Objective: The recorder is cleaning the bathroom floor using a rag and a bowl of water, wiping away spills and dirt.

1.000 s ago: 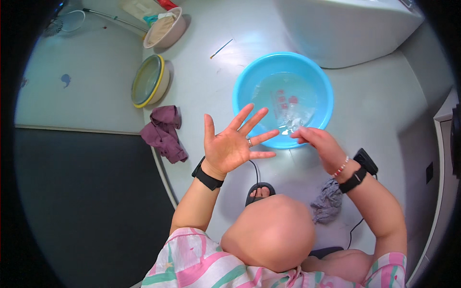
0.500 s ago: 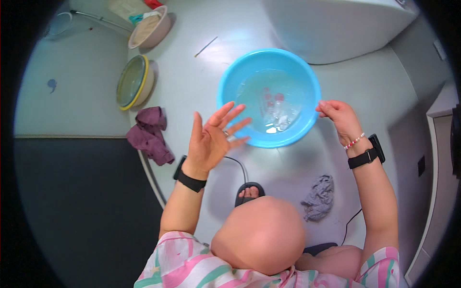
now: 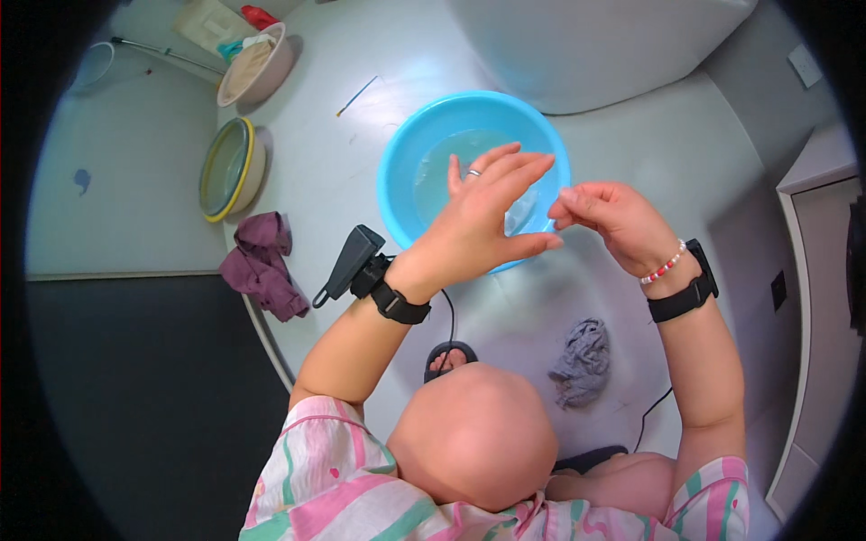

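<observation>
Grey floor (image 3: pixel 631 171); both hands, left hand (image 3: pixel 483 221) and right hand (image 3: pixel 609 221), above blue basin (image 3: pixel 406 171).

Three basins: blue basin (image 3: pixel 401 171), yellow-rimmed basin (image 3: pixel 216 176), beige basin (image 3: pixel 280 63); two cloths: maroon cloth (image 3: pixel 263 266), grey cloth (image 3: pixel 582 361).

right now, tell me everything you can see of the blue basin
The blue basin is round, bright blue, plastic by its look, sitting upright on the pale floor. It holds shallow, clear water. Both hands hover over its near side and hide part of the rim; neither clearly touches it. A white fixture stands just beyond it.
</observation>
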`<move>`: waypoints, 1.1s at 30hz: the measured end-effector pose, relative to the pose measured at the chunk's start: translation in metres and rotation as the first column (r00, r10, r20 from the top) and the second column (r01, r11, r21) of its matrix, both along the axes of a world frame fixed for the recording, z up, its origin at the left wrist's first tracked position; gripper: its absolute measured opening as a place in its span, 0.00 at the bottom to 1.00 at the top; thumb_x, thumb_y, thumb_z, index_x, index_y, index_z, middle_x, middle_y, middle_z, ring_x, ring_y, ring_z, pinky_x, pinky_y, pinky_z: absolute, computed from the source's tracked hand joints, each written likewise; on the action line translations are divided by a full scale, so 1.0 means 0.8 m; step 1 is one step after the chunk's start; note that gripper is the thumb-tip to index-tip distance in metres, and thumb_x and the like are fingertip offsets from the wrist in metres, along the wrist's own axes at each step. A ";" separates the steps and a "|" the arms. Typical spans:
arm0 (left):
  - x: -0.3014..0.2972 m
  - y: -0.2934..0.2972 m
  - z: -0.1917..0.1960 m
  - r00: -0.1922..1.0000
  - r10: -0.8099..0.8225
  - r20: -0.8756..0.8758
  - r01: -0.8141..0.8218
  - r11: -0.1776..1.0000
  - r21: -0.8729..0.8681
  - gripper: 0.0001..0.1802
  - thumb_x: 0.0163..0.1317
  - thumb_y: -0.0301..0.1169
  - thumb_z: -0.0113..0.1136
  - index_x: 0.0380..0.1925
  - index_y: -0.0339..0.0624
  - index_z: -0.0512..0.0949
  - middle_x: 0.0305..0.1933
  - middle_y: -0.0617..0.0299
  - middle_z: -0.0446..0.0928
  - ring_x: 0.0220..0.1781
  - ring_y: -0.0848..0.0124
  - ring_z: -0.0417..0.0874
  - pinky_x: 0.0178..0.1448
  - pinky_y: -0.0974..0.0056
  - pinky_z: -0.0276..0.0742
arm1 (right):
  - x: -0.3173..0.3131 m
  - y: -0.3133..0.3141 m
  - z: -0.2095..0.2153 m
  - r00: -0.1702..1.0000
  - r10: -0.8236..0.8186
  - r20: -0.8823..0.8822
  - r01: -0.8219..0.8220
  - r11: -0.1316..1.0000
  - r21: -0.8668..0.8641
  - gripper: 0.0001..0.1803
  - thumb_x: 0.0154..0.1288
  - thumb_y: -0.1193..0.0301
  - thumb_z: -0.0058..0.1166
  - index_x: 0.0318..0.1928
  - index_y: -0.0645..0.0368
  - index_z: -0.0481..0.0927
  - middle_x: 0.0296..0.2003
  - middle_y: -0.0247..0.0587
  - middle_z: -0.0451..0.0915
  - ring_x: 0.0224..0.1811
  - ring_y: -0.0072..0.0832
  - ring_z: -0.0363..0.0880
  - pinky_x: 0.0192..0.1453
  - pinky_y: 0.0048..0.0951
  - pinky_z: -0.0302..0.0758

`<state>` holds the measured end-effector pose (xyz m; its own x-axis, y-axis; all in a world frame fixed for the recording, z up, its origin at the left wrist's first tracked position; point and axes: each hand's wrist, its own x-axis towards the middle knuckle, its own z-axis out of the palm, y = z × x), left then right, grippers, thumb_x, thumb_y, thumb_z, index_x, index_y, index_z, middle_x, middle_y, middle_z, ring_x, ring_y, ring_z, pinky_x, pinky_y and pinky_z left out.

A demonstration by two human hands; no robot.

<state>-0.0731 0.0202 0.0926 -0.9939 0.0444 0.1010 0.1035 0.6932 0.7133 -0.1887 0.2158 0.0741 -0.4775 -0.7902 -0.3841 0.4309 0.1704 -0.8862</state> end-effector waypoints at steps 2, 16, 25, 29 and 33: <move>0.000 0.000 0.001 1.000 0.008 -0.024 -0.010 0.995 -0.099 0.41 0.48 0.45 0.80 0.63 0.53 0.75 0.70 0.64 0.69 0.79 0.52 0.57 0.75 0.26 0.38 | 0.000 0.003 0.006 0.998 -0.034 0.060 0.038 0.998 -0.055 0.23 0.74 0.54 0.55 0.44 0.65 0.85 0.38 0.39 0.86 0.47 0.27 0.83 0.58 0.30 0.75; -0.011 0.023 -0.017 0.957 0.289 -0.027 -0.290 0.956 -0.041 0.17 0.53 0.41 0.77 0.41 0.50 0.86 0.67 0.59 0.70 0.76 0.51 0.60 0.72 0.37 0.53 | -0.002 0.005 0.025 0.917 -0.001 0.398 0.080 0.980 -0.182 0.51 0.73 0.31 0.22 0.57 0.68 0.80 0.51 0.52 0.84 0.58 0.36 0.81 0.71 0.37 0.66; 0.005 -0.036 -0.029 0.911 0.333 0.244 -0.410 0.659 0.630 0.06 0.63 0.31 0.69 0.34 0.41 0.85 0.63 0.56 0.70 0.65 0.63 0.71 0.68 0.57 0.66 | -0.008 0.017 0.038 0.897 -0.037 0.440 0.072 0.996 -0.061 0.47 0.72 0.30 0.23 0.65 0.56 0.76 0.51 0.47 0.86 0.57 0.30 0.81 0.59 0.31 0.66; 0.042 -0.111 -0.030 0.807 0.567 0.165 -0.548 0.614 0.568 0.06 0.63 0.33 0.70 0.33 0.44 0.84 0.62 0.54 0.72 0.65 0.65 0.71 0.70 0.59 0.63 | -0.027 0.034 0.021 0.919 -0.019 0.395 0.054 0.996 -0.077 0.45 0.74 0.33 0.25 0.64 0.58 0.76 0.42 0.45 0.88 0.54 0.31 0.83 0.58 0.31 0.67; 0.102 -0.256 -0.063 0.661 0.742 0.109 -0.700 0.558 0.445 0.11 0.62 0.36 0.72 0.36 0.41 0.82 0.59 0.55 0.76 0.61 0.66 0.74 0.68 0.62 0.65 | -0.048 0.051 -0.004 0.962 -0.155 0.227 0.177 0.981 -0.082 0.39 0.78 0.39 0.30 0.60 0.60 0.77 0.27 0.35 0.86 0.47 0.30 0.86 0.57 0.26 0.68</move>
<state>0.0088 -0.1848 0.0424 -0.6609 -0.7505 0.0009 -0.2246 0.1989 0.9539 -0.2275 0.2569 0.0711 -0.5188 -0.7465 -0.4166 0.6303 -0.0048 -0.7763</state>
